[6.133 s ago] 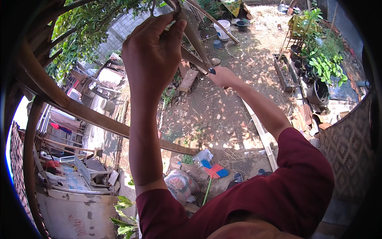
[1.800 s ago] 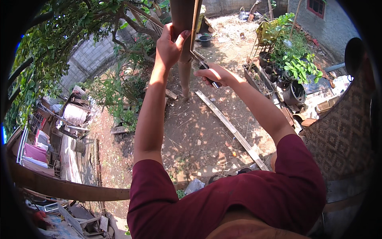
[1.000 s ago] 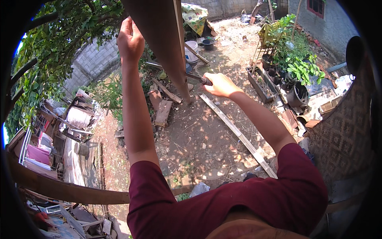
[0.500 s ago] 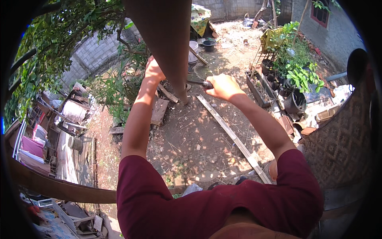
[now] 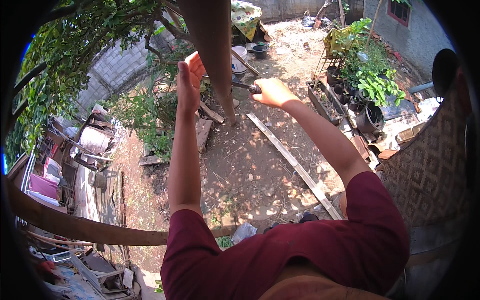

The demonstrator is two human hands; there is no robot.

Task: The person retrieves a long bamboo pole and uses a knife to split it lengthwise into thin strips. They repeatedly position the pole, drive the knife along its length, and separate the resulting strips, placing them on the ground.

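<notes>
A thick brown post (image 5: pixel 212 45) runs from the top of the view down to the ground. My right hand (image 5: pixel 274 93) is closed around the dark handle of a hand tool (image 5: pixel 243 85), at the post's right side. Its narrow metal part reaches left to the post, where the rest is hidden, so I cannot tell the kind. On the post's left side my left hand (image 5: pixel 190 82) is raised with fingers stretched out and thumb up. It appears to hold nothing; whether its fingertips touch the post is unclear.
A long pale strip (image 5: pixel 295 165) lies on the soil below my right arm. Wood pieces (image 5: pixel 204 135) lie near the post's foot. Potted plants (image 5: pixel 370 117) stand at the right, a white bucket (image 5: pixel 239 60) behind the post. A curved brown band (image 5: pixel 90 232) crosses the lower left.
My left hand has come off the post's side and opened, its fingers now stretched up. My right hand, with the tool, has shifted slightly up and left. The view has shifted a little.
</notes>
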